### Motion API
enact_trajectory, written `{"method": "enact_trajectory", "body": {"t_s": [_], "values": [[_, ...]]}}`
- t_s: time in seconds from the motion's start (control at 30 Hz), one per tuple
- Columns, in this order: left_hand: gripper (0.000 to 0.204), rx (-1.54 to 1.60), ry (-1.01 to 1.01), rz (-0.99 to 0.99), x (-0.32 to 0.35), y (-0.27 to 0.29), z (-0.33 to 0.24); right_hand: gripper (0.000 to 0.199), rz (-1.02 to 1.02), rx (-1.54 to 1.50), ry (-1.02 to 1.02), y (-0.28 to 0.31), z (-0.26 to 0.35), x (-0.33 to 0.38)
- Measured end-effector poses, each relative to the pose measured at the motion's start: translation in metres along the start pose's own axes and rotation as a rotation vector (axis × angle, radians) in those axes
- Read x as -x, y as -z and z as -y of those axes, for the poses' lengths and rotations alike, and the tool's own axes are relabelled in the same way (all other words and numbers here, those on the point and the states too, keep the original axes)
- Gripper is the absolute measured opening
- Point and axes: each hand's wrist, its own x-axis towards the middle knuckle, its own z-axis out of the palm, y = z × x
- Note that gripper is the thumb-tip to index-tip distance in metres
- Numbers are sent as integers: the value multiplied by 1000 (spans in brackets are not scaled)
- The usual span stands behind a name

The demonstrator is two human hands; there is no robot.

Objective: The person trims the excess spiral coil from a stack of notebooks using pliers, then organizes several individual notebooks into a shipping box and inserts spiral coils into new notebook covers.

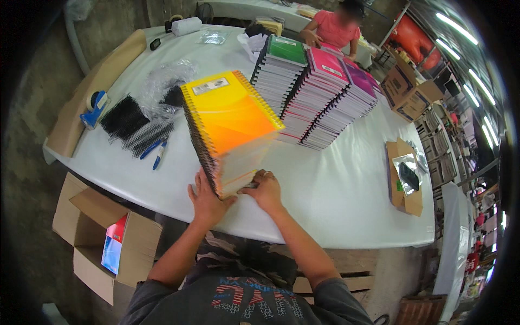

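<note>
A tall stack of spiral notebooks with an orange-yellow cover [230, 116] stands on the white table [336, 195], close to the near edge. My left hand [206, 199] presses flat against the stack's lower left corner by the spiral bindings. My right hand [265, 189] grips the stack's bottom front edge, fingers curled at its base. Both hands hold the same stack.
More notebook stacks with green [284, 54], pink [319, 70] and purple covers lean behind. Loose black spiral bindings [127, 119], two blue pens [157, 151] and a tape dispenser [95, 108] lie left. An open cardboard box [108, 244] sits on the floor. A person in pink [336, 27] works beyond.
</note>
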Motion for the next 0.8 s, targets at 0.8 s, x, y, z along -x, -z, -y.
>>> {"method": "enact_trajectory", "body": {"t_s": [0.8], "values": [[110, 191, -130, 203, -249, 33, 58, 19, -932, -566, -118, 29, -95, -43]]}}
